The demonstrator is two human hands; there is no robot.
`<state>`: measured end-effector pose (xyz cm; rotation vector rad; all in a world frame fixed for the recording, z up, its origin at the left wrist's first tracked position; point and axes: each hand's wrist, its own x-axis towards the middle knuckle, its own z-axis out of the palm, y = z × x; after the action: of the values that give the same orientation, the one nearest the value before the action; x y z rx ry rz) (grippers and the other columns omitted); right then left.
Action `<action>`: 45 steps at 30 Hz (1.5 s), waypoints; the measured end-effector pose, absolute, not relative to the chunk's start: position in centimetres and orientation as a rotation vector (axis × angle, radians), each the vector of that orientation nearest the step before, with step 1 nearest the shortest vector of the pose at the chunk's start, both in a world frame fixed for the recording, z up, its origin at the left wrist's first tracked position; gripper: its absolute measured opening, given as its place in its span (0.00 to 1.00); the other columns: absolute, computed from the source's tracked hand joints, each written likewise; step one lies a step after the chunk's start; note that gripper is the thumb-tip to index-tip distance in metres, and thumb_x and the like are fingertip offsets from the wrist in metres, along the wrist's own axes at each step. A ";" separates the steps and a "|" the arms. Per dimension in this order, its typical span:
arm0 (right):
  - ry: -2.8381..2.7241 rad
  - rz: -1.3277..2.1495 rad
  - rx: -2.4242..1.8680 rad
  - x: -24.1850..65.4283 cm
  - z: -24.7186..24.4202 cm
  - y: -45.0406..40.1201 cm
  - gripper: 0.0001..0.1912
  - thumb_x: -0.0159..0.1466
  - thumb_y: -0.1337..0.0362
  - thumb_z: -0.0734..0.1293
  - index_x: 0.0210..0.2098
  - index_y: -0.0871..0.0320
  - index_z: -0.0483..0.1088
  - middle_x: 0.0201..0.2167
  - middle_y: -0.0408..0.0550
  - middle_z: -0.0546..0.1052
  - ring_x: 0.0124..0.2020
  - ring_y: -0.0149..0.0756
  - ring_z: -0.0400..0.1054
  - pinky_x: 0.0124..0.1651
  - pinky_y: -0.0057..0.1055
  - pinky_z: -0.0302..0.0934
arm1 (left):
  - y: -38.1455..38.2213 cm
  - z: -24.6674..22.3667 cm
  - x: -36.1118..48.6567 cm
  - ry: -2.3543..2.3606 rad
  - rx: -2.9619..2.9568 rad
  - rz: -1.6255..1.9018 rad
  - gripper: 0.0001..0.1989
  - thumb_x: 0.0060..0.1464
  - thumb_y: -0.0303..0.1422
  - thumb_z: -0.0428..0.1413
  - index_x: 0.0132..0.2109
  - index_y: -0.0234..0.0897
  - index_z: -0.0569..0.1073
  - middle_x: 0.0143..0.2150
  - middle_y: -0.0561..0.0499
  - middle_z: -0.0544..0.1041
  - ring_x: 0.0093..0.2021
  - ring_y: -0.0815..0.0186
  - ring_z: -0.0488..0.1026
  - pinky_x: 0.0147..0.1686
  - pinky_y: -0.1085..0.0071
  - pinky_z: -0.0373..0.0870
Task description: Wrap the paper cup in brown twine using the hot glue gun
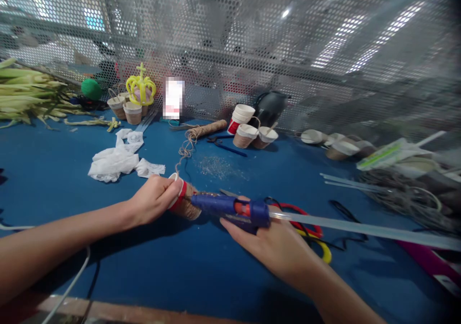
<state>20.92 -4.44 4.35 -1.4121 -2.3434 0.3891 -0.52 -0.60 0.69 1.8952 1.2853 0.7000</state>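
Observation:
My left hand (154,198) grips the rim of a small paper cup (188,207), which is tilted on its side. Brown twine is wound round the cup's lower part, and a red band shows near the white rim. From the cup, loose twine (187,147) runs back to a twine roll (211,129). In my right hand (275,242) is a blue glue gun (223,205), its nozzle at the twine-wrapped side of the cup. A long clear glue stick (345,224) sticks out of the gun's back end toward the right.
Crumpled white tissue (113,163) lies left of the cup. Behind stand twine-wrapped cups (246,136), pliers (230,147) and a lit phone (173,98). Scissors with red and yellow handles (326,253) lie beyond my right hand. A wire coil (399,194) is at right, husks (29,93) at left.

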 end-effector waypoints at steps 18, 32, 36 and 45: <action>-2.337 0.421 -1.476 20.7 5.7 -4.0 0.11 0.57 0.65 0.58 0.27 0.59 0.71 0.17 0.44 0.72 0.21 0.33 0.66 0.26 0.29 0.61 | -0.7 0.4 -0.9 1.103 2.168 0.821 0.18 0.55 0.34 0.37 0.18 0.36 0.51 0.15 0.58 0.52 0.16 0.76 0.48 0.17 0.78 0.47; -2.477 0.221 -1.336 21.3 5.1 -3.8 0.10 0.57 0.65 0.59 0.32 0.56 0.73 0.20 0.44 0.74 0.24 0.35 0.69 0.30 0.30 0.62 | -0.7 0.3 -0.9 1.108 2.183 0.809 0.18 0.54 0.35 0.36 0.18 0.36 0.51 0.15 0.58 0.52 0.16 0.76 0.48 0.17 0.78 0.48; -2.419 0.206 -1.395 21.3 4.4 -4.2 0.08 0.58 0.64 0.60 0.31 0.56 0.72 0.24 0.45 0.75 0.27 0.36 0.70 0.31 0.30 0.63 | -0.5 0.3 -0.8 1.186 2.096 0.771 0.18 0.53 0.36 0.36 0.17 0.37 0.50 0.16 0.58 0.49 0.17 0.76 0.46 0.16 0.78 0.45; -2.435 0.206 -1.427 20.1 5.3 -4.8 0.09 0.57 0.67 0.60 0.26 0.55 0.72 0.20 0.44 0.73 0.23 0.35 0.68 0.26 0.29 0.61 | -0.2 0.0 -0.7 1.281 1.908 0.729 0.19 0.53 0.39 0.37 0.18 0.36 0.52 0.17 0.57 0.49 0.18 0.75 0.46 0.16 0.77 0.44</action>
<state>20.09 -4.79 5.28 -1.4267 -2.4349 0.2064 -0.71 -0.23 0.00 1.9082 1.2812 0.7294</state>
